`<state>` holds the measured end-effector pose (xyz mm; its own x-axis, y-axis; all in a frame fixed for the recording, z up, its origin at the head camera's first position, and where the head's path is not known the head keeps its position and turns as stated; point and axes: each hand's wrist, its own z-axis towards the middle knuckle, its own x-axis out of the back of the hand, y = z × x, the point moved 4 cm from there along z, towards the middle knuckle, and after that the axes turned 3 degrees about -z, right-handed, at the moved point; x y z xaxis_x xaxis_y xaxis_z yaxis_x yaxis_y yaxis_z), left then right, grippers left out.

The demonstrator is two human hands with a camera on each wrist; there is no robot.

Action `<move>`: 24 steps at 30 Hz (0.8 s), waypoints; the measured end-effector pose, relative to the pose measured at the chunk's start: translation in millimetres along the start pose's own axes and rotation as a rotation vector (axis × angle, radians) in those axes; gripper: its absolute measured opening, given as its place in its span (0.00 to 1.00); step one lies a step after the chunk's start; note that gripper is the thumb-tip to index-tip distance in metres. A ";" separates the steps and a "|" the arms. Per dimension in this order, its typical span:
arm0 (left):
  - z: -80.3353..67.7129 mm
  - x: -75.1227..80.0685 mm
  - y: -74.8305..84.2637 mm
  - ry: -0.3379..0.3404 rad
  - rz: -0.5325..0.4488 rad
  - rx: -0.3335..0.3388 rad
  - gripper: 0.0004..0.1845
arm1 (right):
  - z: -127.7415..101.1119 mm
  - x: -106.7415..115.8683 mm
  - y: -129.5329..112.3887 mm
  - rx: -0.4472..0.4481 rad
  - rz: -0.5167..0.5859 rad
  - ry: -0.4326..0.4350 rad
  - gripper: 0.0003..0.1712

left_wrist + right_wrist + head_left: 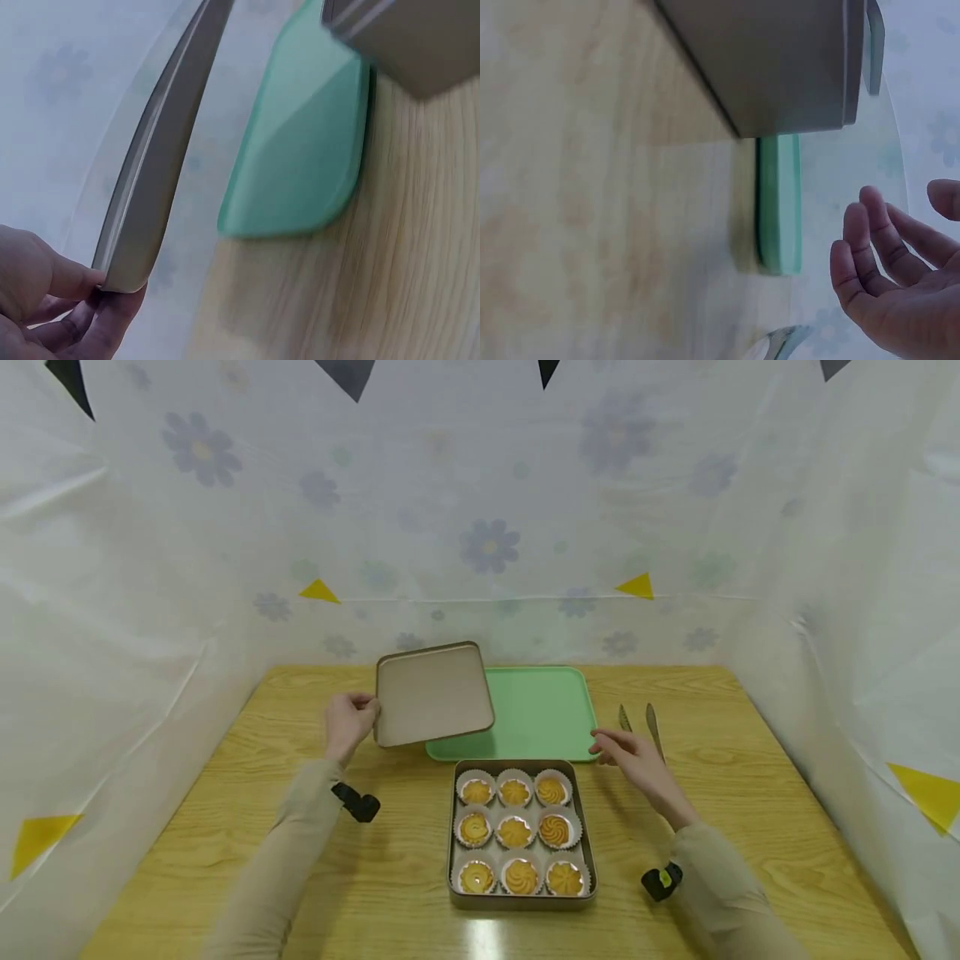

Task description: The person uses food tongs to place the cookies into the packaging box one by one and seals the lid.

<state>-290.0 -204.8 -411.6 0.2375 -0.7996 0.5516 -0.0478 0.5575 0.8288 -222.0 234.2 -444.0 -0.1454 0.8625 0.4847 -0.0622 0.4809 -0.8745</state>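
Observation:
A rectangular metal lid (433,695) is held up by its left edge in my left hand (351,720); thumb and fingers pinch the rim, as the left wrist view also shows with the lid (161,150) seen edge-on. My right hand (633,764) hovers beside the right end of the green tray (543,714), holding nothing, its fingers loosely bent in the right wrist view. Between my forearms stands the metal tin (523,902), uncovered. Inside it sit several piped cookies (515,832) in white paper cups, laid in rows.
Behind my right hand lie a serrated knife (624,718) and a second slim metal utensil (654,727), its end hidden by the hand. The wooden table (405,868) ends at a white flowered curtain (487,610) behind and plastic sheeting at both sides.

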 end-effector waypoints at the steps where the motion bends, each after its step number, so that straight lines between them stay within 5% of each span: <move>1: -0.7 -6.6 5.4 -0.002 -0.012 -0.005 0.15 | 4.3 -0.7 -2.4 0.007 0.020 -0.013 0.31; 6: -6.7 -36.8 28.5 0.021 -0.084 -0.064 0.12 | 26.7 -6.1 -18.2 -0.003 0.166 -0.095 0.31; 14: -16.6 -69.0 48.4 0.036 -0.153 -0.129 0.12 | 47.3 -15.1 -33.6 -0.105 0.586 -0.230 0.35; 24: -23.3 -79.3 64.7 0.048 -0.244 -0.270 0.11 | 64.5 -19.9 -33.5 -0.188 0.728 -0.247 0.39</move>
<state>-289.3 -100.2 -403.9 0.2562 -0.9084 0.3305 0.2725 0.3960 0.8769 -280.7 190.8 -425.3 -0.3022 0.9211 -0.2455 0.2973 -0.1536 -0.9423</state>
